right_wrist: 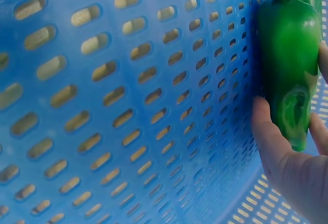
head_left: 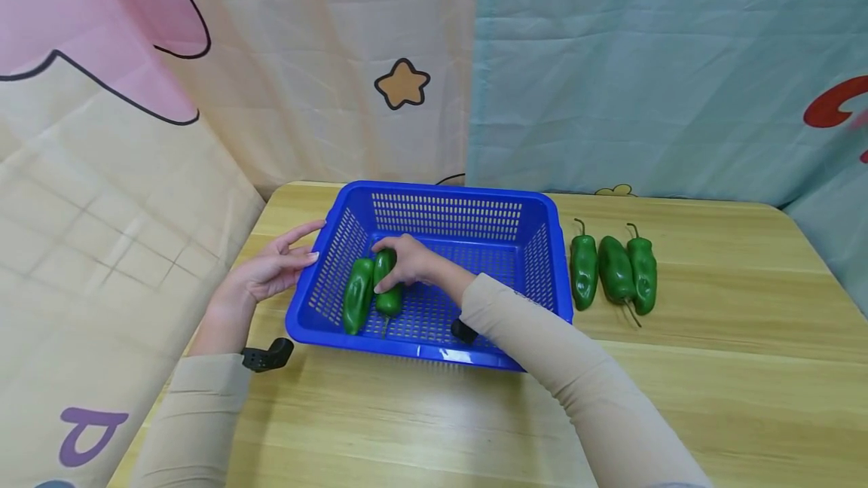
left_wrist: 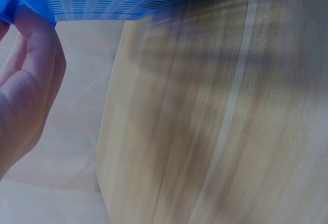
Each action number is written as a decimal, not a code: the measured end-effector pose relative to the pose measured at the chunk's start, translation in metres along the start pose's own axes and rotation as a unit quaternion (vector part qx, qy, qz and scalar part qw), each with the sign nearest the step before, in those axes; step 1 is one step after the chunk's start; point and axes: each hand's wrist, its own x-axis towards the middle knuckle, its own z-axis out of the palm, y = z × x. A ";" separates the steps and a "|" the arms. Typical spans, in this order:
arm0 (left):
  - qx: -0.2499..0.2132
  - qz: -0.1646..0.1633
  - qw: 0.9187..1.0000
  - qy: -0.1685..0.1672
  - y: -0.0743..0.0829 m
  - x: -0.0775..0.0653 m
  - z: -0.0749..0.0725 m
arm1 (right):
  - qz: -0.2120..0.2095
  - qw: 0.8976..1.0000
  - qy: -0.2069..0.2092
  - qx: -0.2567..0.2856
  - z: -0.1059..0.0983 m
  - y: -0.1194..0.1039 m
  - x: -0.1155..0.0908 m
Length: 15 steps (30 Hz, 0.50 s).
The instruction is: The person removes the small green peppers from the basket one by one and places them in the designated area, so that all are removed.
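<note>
Holding: one green pepper [head_left: 389,303], clamped between thumb and fingers of the right grip [head_left: 410,260], down inside the basket, near the left end.
Left grip [head_left: 271,269]: thumb and fingers apart, touching the left rim of the basket.
Basket [head_left: 447,189]: just one, blue, with lots of little holes, sitting on the surface [head_left: 732,285].
Peppers in the basket: two, both green; the held one, and a second pepper [head_left: 357,296] lying just to the left of it. Stem of the held one pointing to the near side.
Peppers on the surface: three, all green, side by side, just right of the basket. Left pepper [head_left: 584,273] a little apart; middle pepper [head_left: 615,269] and right pepper [head_left: 643,273] touching. Two stems pointing away, one stem, on the middle one, pointing near.
All peppers: five.
Surface: one, yellowish wood.
Sleeves [head_left: 203,413]: two, light tan, one on each arm.
Black wrist things [head_left: 271,355]: two, one by each wrist.
Star [head_left: 403,84]: one, orange, on the pale cloth [head_left: 319,111] behind.
</note>
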 end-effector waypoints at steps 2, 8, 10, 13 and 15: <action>0.000 0.000 1.000 0.000 0.000 0.000 0.000 | -0.002 1.000 0.006 0.001 0.001 0.001 0.001; 0.000 0.001 1.000 -0.005 0.001 0.000 0.002 | -0.002 0.999 0.002 0.033 0.000 0.002 0.002; 0.000 0.002 1.000 -0.007 0.001 0.000 0.002 | 0.003 0.998 -0.007 0.060 -0.002 0.002 0.001; -0.001 0.005 1.000 -0.013 0.001 0.000 0.002 | 0.011 0.995 -0.018 0.097 -0.004 0.003 0.001; -0.001 0.006 1.000 -0.015 0.000 0.000 0.002 | 0.015 0.994 -0.021 0.111 -0.005 0.004 0.001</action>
